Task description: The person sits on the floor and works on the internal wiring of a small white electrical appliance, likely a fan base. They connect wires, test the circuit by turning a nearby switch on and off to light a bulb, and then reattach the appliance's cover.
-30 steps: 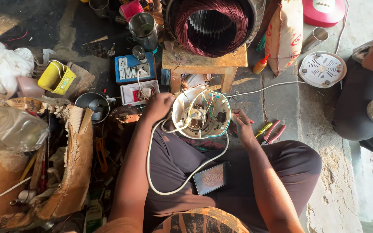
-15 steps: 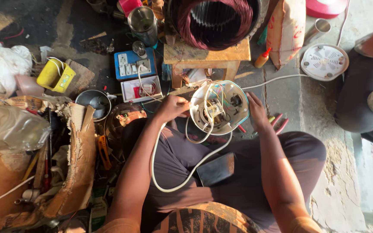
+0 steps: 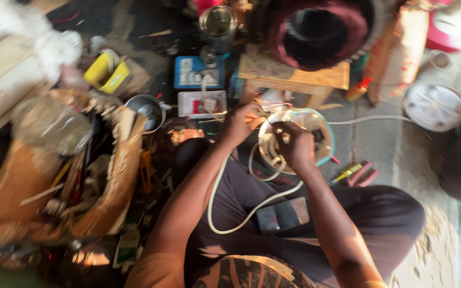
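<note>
A round white appliance housing with a teal rim (image 3: pixel 321 140) rests over my lap, its open side up with wires and parts inside. My left hand (image 3: pixel 241 124) grips its left rim. My right hand (image 3: pixel 294 146) reaches into the housing, fingers curled on the wires inside; what they pinch is blurred. A white power cord (image 3: pixel 225 213) loops from the housing down across my dark trousers. A black rectangular object (image 3: pixel 284 215) lies on my lap.
A small wooden stool (image 3: pixel 294 79) stands just beyond, bearing a large motor with dark red windings (image 3: pixel 316 29). Blue and white boxes (image 3: pixel 198 72), a metal cup (image 3: pixel 150 109), a cardboard box of tools (image 3: pixel 54 176), red-handled pliers (image 3: pixel 361 173) and a round white cover (image 3: pixel 436 106) lie around.
My right hand moved from the housing's right rim into its middle. The view shifted, so the housing sits a little lower and more central.
</note>
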